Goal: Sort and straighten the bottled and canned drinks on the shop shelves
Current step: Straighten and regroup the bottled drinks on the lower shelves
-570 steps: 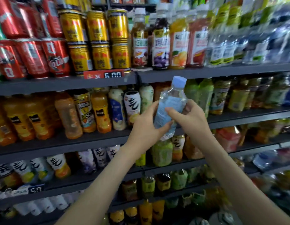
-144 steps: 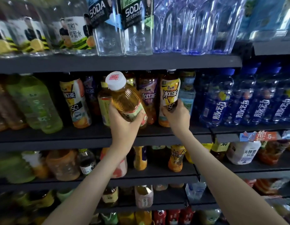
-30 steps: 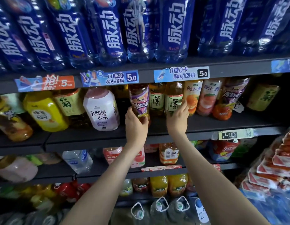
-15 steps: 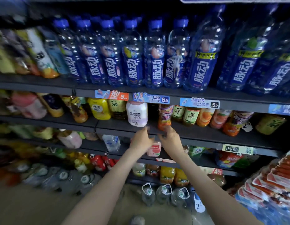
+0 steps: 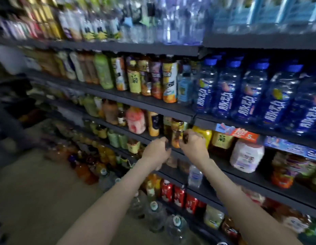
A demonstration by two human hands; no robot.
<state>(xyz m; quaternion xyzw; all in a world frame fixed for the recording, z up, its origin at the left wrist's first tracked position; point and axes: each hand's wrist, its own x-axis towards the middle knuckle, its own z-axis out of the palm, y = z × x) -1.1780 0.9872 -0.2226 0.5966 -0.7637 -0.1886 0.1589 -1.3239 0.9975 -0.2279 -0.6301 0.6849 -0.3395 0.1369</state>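
Shop aisle, dark shelves (image 5: 153, 104) packed with drinks; view blurred. Small amber bottle (image 5: 176, 137) upright at near edge of third shelf down, yellow bottle (image 5: 204, 137) just right of it. Right hand (image 5: 193, 145) curled against its right side, left hand (image 5: 157, 152) loosely curled just left. Blur hides whether either grip has closed. Likely light, stiff plastic, slick label: take round mid-body, below cap.

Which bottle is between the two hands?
The small amber bottle, orange-labelled, between the left hand and right hand; the pink bottle and white jug stand outside.
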